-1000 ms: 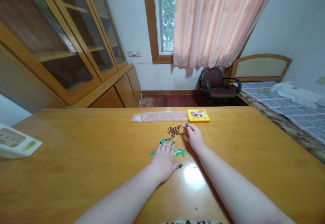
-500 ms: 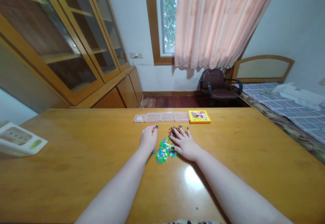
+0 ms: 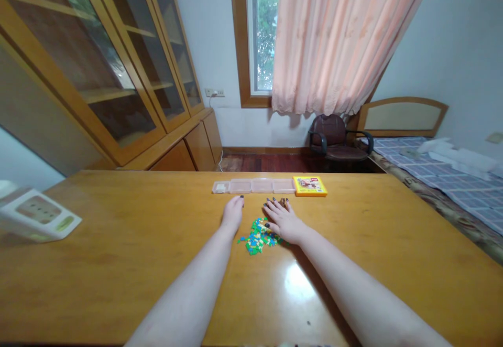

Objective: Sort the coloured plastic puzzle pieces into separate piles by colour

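Observation:
A small heap of green, blue and yellow pieces (image 3: pixel 257 237) lies on the wooden table (image 3: pixel 118 242) between my hands. My left hand (image 3: pixel 232 214) rests on the table just left of the heap, fingers together and stretched forward, holding nothing. My right hand (image 3: pixel 283 220) lies flat with fingers spread, covering most of a pile of small brown pieces (image 3: pixel 282 201). Its thumb touches the coloured heap's right edge. Beyond the hands sits a clear plastic organiser box (image 3: pixel 253 186) with several compartments, and a yellow box (image 3: pixel 309 186) next to its right end.
A white carton (image 3: pixel 37 216) lies at the table's left edge. Past the far edge stand a wooden glass-door cabinet (image 3: pixel 129 79), a brown armchair (image 3: pixel 334 137) under a pink curtain, and a bed (image 3: pixel 451 174) on the right.
My left hand came off the coloured pieces and moved left and forward. My right hand moved from beside the brown pile to lie flat over it. The view shifted slightly.

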### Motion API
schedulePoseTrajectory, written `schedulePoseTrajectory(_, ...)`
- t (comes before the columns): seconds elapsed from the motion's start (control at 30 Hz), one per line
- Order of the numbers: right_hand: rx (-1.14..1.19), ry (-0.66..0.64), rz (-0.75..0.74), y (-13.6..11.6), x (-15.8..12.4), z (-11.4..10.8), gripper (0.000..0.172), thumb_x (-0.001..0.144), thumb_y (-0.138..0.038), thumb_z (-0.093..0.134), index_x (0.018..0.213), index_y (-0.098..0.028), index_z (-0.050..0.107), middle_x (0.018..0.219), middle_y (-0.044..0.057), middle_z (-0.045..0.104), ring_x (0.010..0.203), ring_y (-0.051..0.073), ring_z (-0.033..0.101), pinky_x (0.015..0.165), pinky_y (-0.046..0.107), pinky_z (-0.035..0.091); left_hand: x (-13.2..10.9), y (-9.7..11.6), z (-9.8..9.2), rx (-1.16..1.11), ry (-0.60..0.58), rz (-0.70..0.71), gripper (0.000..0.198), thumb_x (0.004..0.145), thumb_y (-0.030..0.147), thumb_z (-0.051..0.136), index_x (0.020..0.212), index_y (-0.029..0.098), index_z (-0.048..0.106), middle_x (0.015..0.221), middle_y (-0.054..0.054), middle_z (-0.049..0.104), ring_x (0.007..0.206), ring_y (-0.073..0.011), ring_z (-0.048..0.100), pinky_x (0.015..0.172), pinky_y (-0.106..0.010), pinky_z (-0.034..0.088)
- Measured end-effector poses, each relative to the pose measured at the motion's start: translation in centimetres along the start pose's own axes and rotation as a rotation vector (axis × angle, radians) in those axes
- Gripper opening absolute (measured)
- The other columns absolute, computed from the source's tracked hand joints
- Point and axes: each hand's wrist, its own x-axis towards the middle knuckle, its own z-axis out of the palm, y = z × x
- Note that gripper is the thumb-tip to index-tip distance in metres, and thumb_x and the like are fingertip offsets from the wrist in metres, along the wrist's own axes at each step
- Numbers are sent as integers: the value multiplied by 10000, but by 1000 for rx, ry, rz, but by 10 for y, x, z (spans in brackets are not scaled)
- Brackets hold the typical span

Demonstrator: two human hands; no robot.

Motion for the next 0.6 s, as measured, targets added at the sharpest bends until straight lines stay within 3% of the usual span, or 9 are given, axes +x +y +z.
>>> schedulePoseTrajectory(0.13,-14,-52,-50,-3,13,2,607,930,-512,279,1449,-200,245,1507,89,206,1399,268,142,1102,547,-4,0,-1,0,9,-26,12,241,745,394,369,597,204,369,563,54,367,556,-116,353,539,-219,278)
schedulePoseTrajectory(0.33,-48,-28,64,13,20,7,649,922,-528,272,1453,-158,219,1503,100,209,1397,267,154,1106,548,3,-1,0,-1,20,-60,17,243,755,385,370,599,201,390,554,53,377,549,-118,369,535,-220,278)
schedulePoseTrajectory(0.53,-79,23,162,27,1,-10,613,926,-518,276,1432,-172,297,1495,101,240,1390,269,182,1113,531,-5,-2,1,0,21,-78,11,248,766,377,378,599,196,413,554,47,384,566,-123,385,541,-222,273)
schedulePoseTrajectory(0.6,-74,15,133,25,-10,-15,577,936,-489,267,1438,-204,282,1507,76,217,1399,257,149,1115,524,5,-2,2,-1,18,-82,10,252,773,377,374,603,196,417,547,49,378,560,-123,386,541,-224,277)
